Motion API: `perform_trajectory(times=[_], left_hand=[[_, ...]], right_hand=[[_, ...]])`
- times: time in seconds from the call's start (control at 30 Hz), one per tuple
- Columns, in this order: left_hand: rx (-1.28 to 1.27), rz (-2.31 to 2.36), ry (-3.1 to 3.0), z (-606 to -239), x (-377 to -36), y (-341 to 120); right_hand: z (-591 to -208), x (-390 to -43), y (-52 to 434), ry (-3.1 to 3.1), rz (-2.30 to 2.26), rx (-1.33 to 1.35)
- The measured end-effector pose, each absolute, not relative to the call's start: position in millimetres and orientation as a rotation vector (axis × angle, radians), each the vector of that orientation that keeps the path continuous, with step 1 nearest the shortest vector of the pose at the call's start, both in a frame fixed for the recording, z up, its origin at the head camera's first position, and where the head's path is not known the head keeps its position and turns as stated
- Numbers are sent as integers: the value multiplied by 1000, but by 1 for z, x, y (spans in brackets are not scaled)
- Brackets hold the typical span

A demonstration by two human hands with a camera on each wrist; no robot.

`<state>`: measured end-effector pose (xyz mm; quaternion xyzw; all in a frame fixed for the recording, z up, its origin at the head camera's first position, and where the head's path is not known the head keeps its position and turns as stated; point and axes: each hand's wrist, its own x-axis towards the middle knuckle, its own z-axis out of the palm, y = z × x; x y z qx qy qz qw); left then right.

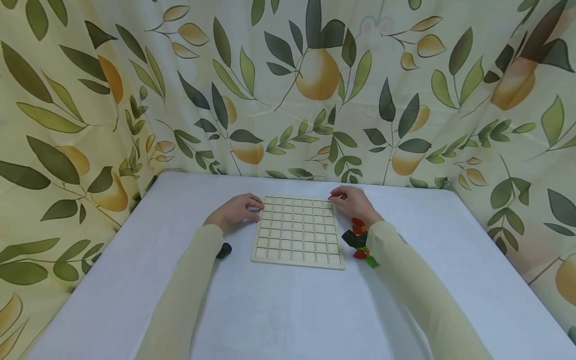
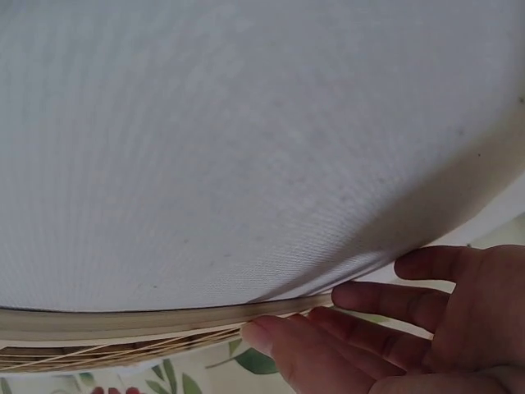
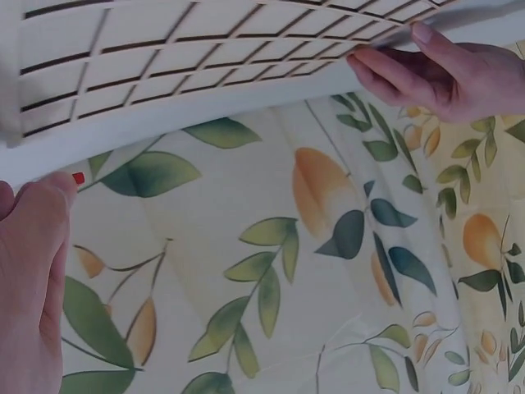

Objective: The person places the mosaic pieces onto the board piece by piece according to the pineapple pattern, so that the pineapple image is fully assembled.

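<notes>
Both hands are on the far corners of the board. The left hand sits at the board's upper left corner with relaxed, nearly straight fingers touching the edge, not wrapped around anything. The right hand is at the upper right corner; it looks like it's pinching a small red piece at the fingertips right against the board's edge, though the piece is tiny and mostly hidden.

The wooden grid board is pale, flat, cut into rows of small square cells, all looking empty. It lies in the middle of the frame on the white tablecloth, between the two hands.

Just right of the board, under the right wrist, there's a little heap of colored pieces, red, black and green. A small dark thing sits by the left sleeve
</notes>
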<state>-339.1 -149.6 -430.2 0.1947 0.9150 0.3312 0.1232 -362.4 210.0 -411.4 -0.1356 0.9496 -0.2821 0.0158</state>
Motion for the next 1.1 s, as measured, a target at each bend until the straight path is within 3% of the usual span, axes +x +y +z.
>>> perform_trajectory(times=[0.6,1.1], left_hand=[[584,963,2673,-431,-338,-150],[557,996,2654,-430,-338,-149]], right_hand=[[-420,-364,148,2882,-927,-581],[-432,-355,126,2875,-845,-751]])
